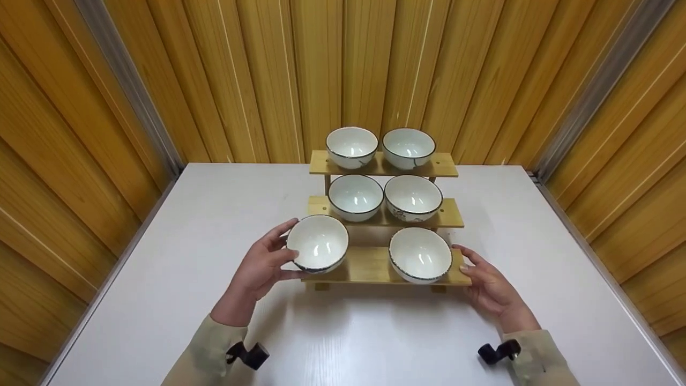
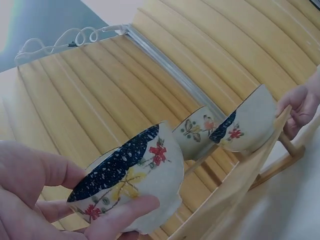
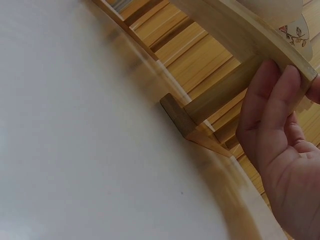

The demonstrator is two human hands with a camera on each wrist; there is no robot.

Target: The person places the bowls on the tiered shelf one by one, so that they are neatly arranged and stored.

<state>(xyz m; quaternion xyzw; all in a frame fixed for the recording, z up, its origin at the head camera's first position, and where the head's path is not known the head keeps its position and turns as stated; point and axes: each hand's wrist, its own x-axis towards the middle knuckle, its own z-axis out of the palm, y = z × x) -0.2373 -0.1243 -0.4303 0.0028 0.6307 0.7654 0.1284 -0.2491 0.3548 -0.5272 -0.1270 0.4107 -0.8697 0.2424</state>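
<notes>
My left hand (image 1: pixel 260 268) holds a white bowl (image 1: pixel 318 244) over the left end of the lowest board (image 1: pixel 368 262) of a three-tier wooden stand, thumb at its rim. In the left wrist view this bowl (image 2: pixel 167 172) shows a speckled dark-blue band and red and yellow flowers. Whether its foot touches the board I cannot tell. At the board's right end, my right hand (image 1: pixel 493 289) grips the wood, with fingers underneath in the right wrist view. A second bowl (image 1: pixel 420 254) sits on that board, close to the right hand.
Two bowls stand side by side on the middle board (image 1: pixel 451 213), and two more on the top board (image 1: pixel 446 165). The stand rests on a white table (image 1: pixel 214 214), before a wood-panelled wall (image 1: pixel 316 69). Panels also rise at both sides.
</notes>
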